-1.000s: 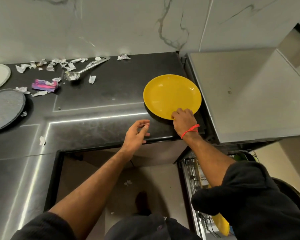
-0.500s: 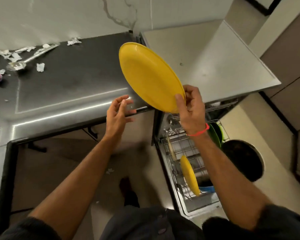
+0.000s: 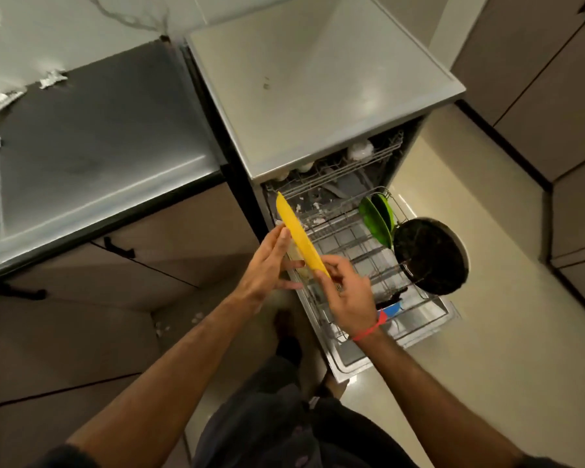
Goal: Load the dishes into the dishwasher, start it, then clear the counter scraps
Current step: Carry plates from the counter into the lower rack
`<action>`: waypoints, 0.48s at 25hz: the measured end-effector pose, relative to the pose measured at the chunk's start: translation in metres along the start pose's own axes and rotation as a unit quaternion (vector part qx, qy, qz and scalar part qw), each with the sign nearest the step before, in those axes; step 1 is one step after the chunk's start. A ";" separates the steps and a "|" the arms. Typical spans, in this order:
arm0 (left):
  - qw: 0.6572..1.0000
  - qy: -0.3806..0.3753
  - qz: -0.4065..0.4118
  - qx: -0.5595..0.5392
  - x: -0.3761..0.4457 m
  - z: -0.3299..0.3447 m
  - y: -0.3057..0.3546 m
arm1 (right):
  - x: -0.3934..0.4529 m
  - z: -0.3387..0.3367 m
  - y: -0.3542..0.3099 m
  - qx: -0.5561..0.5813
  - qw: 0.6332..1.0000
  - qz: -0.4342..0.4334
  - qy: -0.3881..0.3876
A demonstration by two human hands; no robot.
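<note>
The yellow plate point(image 3: 300, 239) has been lifted off the dark counter point(image 3: 92, 157), where it lay flat a second ago, and is now held on edge above the pulled-out lower rack point(image 3: 358, 244) of the dishwasher point(image 3: 318, 89). Its near rim is pinched by the right hand point(image 3: 347, 295), thumb on one face and fingers curled behind. The left hand point(image 3: 271, 261) is laid against the plate's other face with fingers straight, steadying rather than gripping.

In the rack, green plates point(image 3: 375, 217) are seen standing at the far side from the plate, with a black pan point(image 3: 429, 255) beside them; something blue point(image 3: 390, 310) is partly hidden at the rack's near end. Whether a second yellow plate sits directly under the held one cannot be told.

Loading is judged to be under way, with slotting this plate between the tines as the likely next step. White scraps point(image 3: 51, 78) are left on the counter, well apart from the rack, so clearing is not yet done.
</note>
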State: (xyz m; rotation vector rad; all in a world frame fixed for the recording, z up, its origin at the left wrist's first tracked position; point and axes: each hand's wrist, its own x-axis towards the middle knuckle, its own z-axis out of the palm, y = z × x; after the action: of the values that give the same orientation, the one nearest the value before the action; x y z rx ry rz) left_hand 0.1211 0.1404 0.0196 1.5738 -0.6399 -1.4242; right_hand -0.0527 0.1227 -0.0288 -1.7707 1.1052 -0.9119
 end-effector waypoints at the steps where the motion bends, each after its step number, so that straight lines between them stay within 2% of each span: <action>1: 1.000 -0.002 -0.015 0.005 0.007 0.004 -0.005 | -0.003 0.010 0.007 -0.007 1.000 -0.003 -0.018; 4: 0.998 0.027 -0.058 0.015 0.043 0.009 -0.022 | 0.004 0.038 0.036 -0.040 0.998 0.004 -0.056; 9: 0.987 0.062 -0.118 0.084 0.136 -0.003 -0.072 | 0.042 0.078 0.123 -0.075 0.974 0.118 -0.176; 12: 0.981 0.067 -0.132 0.122 0.201 -0.007 -0.109 | 0.072 0.100 0.178 -0.085 0.968 0.148 -0.185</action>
State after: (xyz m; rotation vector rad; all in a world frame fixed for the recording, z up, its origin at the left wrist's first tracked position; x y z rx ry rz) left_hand 0.1493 0.0244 -0.1751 1.9915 -0.5558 -1.4568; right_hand 0.0035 0.0368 -0.2196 -1.7584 1.1827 -0.2974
